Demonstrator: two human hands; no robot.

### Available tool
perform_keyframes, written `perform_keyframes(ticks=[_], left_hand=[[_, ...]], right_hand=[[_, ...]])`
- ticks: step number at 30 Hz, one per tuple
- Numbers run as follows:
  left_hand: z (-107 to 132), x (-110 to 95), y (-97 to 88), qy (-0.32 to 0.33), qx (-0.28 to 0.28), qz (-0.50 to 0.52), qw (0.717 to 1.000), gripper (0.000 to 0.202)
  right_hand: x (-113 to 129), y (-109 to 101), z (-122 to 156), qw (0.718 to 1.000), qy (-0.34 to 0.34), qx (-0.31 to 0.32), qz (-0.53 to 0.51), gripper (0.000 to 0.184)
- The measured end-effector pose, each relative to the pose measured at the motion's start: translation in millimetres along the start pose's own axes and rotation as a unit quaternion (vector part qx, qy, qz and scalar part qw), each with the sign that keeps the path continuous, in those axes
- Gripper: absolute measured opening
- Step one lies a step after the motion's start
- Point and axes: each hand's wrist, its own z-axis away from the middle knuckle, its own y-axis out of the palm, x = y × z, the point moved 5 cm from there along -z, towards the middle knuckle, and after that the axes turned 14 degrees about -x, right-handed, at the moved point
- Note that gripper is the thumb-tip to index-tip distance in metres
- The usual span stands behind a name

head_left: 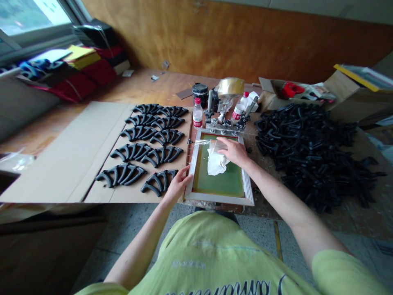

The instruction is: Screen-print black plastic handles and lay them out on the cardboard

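Note:
A screen printing frame (220,198) with a silver border and green mesh lies in front of me, fixed at its far end to a metal hinge clamp (224,126). My left hand (179,183) is at the frame's left border, thumb and fingers closed about its edge. Over the mesh, my right hand (235,151) pinches a brownish, see-through flat piece (216,145), whose kind I cannot make out. A crumpled white cloth (216,163) lies against this piece and on the mesh, below my right fingers. A shiny clear strip stretches left from there.
Black curved plastic parts (132,151) stand in rows on cardboard (73,155) at left. A large heap of black parts (307,151) fills the right. Behind the frame are a red-capped bottle (197,114), a black tub (199,91), a tape roll (231,87) and an open carton (276,98).

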Motion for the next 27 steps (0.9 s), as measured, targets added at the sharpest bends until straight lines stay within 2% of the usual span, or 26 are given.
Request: perform_keyframes(ticks=[2,4,6,8,10,11,14,16,18,20,21,22,23,25,27], left_hand=[[5.2,-20.0,-0.5,0.004,0.008,0.034,0.999,0.078],[8.6,-45.9,-0.2,0.027,0.003,0.074,0.997,0.063],[8.9,-76.8,1.7,0.069,-0.011,0.112,0.991,0.056],[5.1,-110.5,5.8,0.132,-0.027,0.139,0.981,0.056],[-2.7,-143.4,13.0,0.193,-0.029,0.154,0.969,0.056],[-7.9,-158.3,17.3,0.214,-0.026,0.157,0.964,0.056],[-24.5,-192.5,30.4,0.247,-0.013,0.161,0.955,0.054],[-30.9,-200.5,35.4,0.254,-0.022,0.17,0.952,0.054],[-29.9,-188.7,37.4,0.241,-0.048,0.179,0.953,0.056],[-21.5,-153.5,44.2,0.18,-0.032,0.15,0.972,0.061],[-14.4,-128.3,50.5,0.129,0.002,0.117,0.985,0.065],[-4.9,-99.1,59.3,0.061,0.063,0.065,0.994,0.068],[7.1,-68.8,67.7,-0.012,0.129,0.013,0.991,0.072],[26.8,-23.9,73.3,-0.087,0.155,0.001,0.984,0.076],[35.6,-1.7,69.4,-0.1,0.105,0.066,0.987,0.075]], right_hand=[[-14.9,-15.3,-17.1,0.999,0.017,-0.042,0.001,0.056],[-44.0,-37.7,-24.6,0.993,0.049,-0.109,-0.005,0.051],[-83.1,-57.0,-20.7,0.978,0.109,-0.178,-0.009,0.043],[-118.1,-59.2,-5.6,0.966,0.176,-0.19,-0.012,0.037],[-133.9,-40.1,18.0,0.967,0.214,-0.134,-0.013,0.034],[-132.2,-24.6,31.6,0.973,0.213,-0.09,-0.016,0.034],[-98.4,23.5,69.2,0.991,0.135,0.018,-0.009,0.032],[-70.8,44.4,84.2,0.995,0.077,0.058,0.025,0.026],[-52.9,52.9,89.0,0.992,0.069,0.087,0.064,0.019],[-43.7,51.6,88.2,0.984,0.118,0.109,0.077,0.015],[-39.3,48.7,87.6,0.98,0.149,0.11,0.072,0.015],[-33.2,45.4,87.4,0.977,0.177,0.101,0.061,0.016],[-24.3,42.1,87.9,0.977,0.193,0.081,0.047,0.016],[3.7,38.5,91.2,0.984,0.173,0.033,0.009,0.015],[40.1,39.1,98.3,0.995,0.094,0.013,-0.035,0.014]])
